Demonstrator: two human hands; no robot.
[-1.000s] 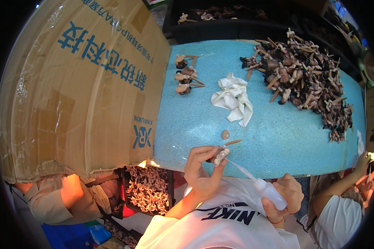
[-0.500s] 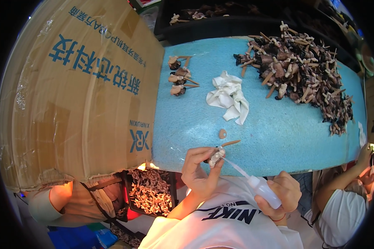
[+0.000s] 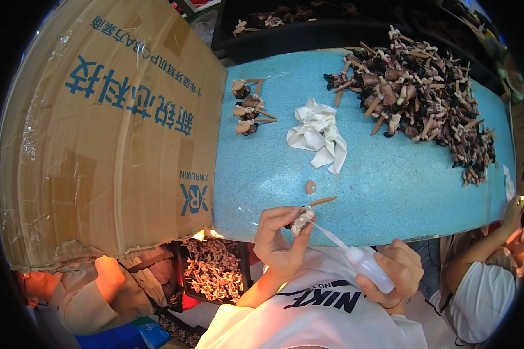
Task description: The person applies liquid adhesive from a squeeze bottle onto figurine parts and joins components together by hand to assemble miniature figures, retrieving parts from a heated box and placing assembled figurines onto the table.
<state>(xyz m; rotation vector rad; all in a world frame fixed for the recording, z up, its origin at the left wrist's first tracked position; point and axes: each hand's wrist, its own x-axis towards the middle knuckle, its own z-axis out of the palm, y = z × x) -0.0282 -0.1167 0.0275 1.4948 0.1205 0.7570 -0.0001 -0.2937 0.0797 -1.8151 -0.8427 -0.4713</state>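
Observation:
Between its fingertips, my left hand pinches a small painted figurine with a brown, sword-like piece sticking out toward the right. My right hand is wrapped around a translucent squeeze bottle. The bottle's long thin nozzle points up and left, its tip at or right beside the figurine; I cannot tell whether they touch. Just beyond the figurine, a small tan rounded piece lies on the blue table mat. A crumpled white cloth rests farther off.
Several finished-looking figurines lie at the mat's far left, beside a large cardboard box. A big heap of figurines covers the far right. Black trays stand behind. Below left is a bin of small parts. People sit at both sides.
My hands, the figurine and the bottle keep nearly the same position. The person at the lower left has shifted, and the whole view has moved slightly.

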